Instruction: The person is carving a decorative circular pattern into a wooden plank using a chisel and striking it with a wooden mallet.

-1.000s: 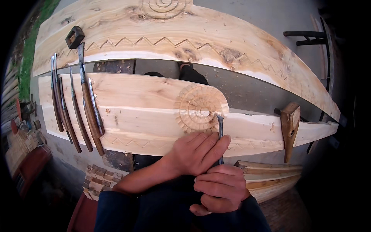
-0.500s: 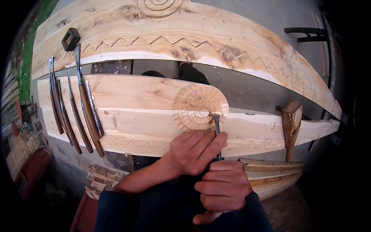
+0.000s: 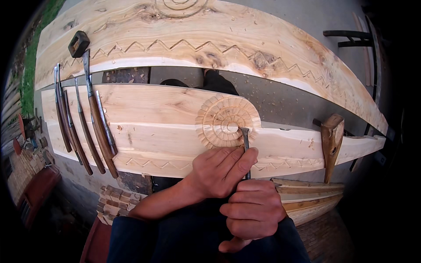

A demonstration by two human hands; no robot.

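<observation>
A wood chisel [image 3: 246, 141] stands with its metal blade on the carved round spiral [image 3: 219, 120] of the near pale wooden board [image 3: 153, 107]. My left hand [image 3: 222, 168] is closed around the blade's lower part, its fingers resting at the spiral's near edge. Behind it, my right hand [image 3: 253, 210] is wrapped around the chisel's handle, which its fingers hide. Concentric rings cut into small segments make up the spiral. A zigzag line [image 3: 153, 164] is carved along the board's near edge, partly covered by my left hand and wrist.
Several chisels [image 3: 83, 122] lie across the board's left end. A black square ring-shaped tool [image 3: 79, 44] sits on the far carved board [image 3: 280, 48]. To the right, a wooden mallet-like piece [image 3: 332, 140] lies over the near board. Stacked wood blocks [image 3: 115, 202] are at lower left.
The chisel's tip has shifted very slightly to the left on the spiral. Both hands keep their grip and hardly move.
</observation>
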